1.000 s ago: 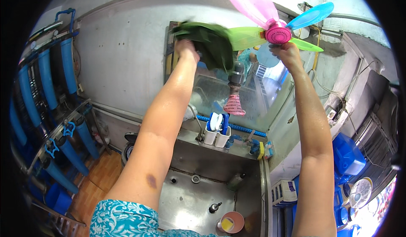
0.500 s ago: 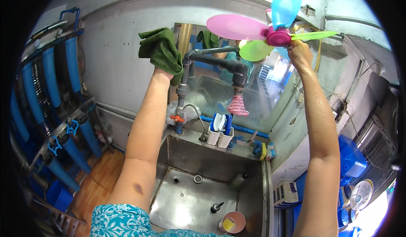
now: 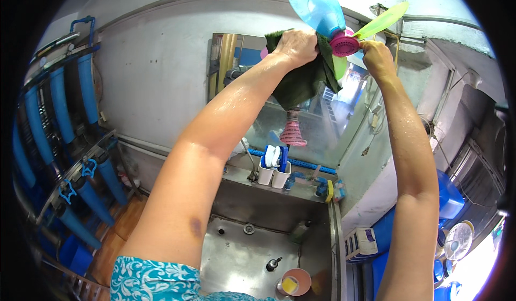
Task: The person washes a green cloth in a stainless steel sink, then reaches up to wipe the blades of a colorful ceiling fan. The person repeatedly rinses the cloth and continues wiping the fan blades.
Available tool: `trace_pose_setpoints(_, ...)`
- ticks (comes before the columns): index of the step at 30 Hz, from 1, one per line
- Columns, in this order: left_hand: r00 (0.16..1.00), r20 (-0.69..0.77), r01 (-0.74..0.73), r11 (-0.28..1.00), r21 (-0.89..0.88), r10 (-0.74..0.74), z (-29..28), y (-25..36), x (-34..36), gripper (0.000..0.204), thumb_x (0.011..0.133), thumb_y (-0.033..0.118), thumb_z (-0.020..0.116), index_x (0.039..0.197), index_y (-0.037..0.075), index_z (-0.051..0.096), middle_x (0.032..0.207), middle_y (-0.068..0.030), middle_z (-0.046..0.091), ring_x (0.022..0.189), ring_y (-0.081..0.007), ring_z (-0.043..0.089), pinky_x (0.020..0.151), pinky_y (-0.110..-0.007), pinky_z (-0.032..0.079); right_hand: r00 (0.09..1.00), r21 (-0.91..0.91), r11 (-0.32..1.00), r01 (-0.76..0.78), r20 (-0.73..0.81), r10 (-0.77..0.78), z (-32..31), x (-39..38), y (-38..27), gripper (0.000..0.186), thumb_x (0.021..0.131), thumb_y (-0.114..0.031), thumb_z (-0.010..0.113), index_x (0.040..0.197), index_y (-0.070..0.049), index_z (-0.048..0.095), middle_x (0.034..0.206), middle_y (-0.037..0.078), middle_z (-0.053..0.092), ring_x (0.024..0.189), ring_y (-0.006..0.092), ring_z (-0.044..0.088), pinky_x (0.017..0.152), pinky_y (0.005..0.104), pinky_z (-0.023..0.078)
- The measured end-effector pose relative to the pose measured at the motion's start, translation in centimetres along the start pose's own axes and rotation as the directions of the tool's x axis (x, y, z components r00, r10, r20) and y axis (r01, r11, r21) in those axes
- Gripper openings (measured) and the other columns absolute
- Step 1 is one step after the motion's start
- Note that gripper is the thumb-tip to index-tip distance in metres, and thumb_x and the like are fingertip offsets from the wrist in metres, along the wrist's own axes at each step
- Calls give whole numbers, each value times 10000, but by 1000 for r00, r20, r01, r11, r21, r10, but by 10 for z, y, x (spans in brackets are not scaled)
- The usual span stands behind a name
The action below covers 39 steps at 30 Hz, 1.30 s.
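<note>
A small fan (image 3: 344,44) hangs high above the sink, with a pink hub and blue and yellow-green blades. My right hand (image 3: 378,58) is closed at the right side of the hub, gripping the fan; which part lies in its fingers is hidden. My left hand (image 3: 296,47) clutches a dark green cloth (image 3: 303,83) just left of the hub. The cloth hangs down over part of the mirror and covers most of the pink blade (image 3: 264,53), whose end shows beside my left wrist. Water drops glisten on both forearms.
Below is a steel sink (image 3: 236,252) holding a pink bowl (image 3: 302,280) with a yellow sponge (image 3: 289,285) and a dark bottle (image 3: 273,264). White holders (image 3: 273,173) stand on its back ledge. A pink-wrapped pipe end (image 3: 293,132) hangs before the mirror (image 3: 269,124). Blue filter tubes (image 3: 64,105) line the left.
My left hand has swung right with the green cloth, from beside the pipe to the fan's pink blade. The fan's blades have turned and tilted slightly, and my right hand has stayed at the hub.
</note>
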<state>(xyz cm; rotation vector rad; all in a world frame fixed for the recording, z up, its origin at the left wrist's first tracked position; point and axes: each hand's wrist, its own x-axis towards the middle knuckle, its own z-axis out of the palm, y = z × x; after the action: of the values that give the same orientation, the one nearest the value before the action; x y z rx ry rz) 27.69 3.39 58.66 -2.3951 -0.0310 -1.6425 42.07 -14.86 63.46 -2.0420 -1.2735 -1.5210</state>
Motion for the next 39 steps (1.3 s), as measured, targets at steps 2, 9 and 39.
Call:
trace_pose_setpoints(2, 998, -43, -43, 999, 5, 43, 1, 0, 9, 246, 721, 259, 639, 768, 18, 645, 784, -181, 636, 767, -369, 623, 710, -421, 507, 1000, 42, 999, -13, -10, 13, 0, -1, 8, 286, 801, -118, 494, 1006, -158, 689, 970, 143, 644, 919, 311, 610, 806, 391, 475)
trace_pose_setpoints(9, 1000, 15, 24, 981, -193, -21, -8, -71, -8, 371, 823, 423, 585, 987, 97, 652, 928, -160, 655, 903, -318, 620, 795, -383, 488, 1000, 243, 970, 4, -13, 0, 4, 0, 17, 245, 740, -91, 579, 955, -123, 693, 893, 156, 646, 831, 309, 627, 737, 370, 479)
trace_pose_setpoints(39, 592, -397, 28, 511, -859, -701, 52, 19, 8, 93, 769, 60, 595, 843, 16, 631, 803, -86, 649, 741, -190, 598, 691, -302, 459, 994, 695, 713, -97, 38, 98, 61, -16, -7, 330, 712, 50, 569, 1001, -73, 670, 883, 90, 692, 804, 173, 657, 768, 286, 487)
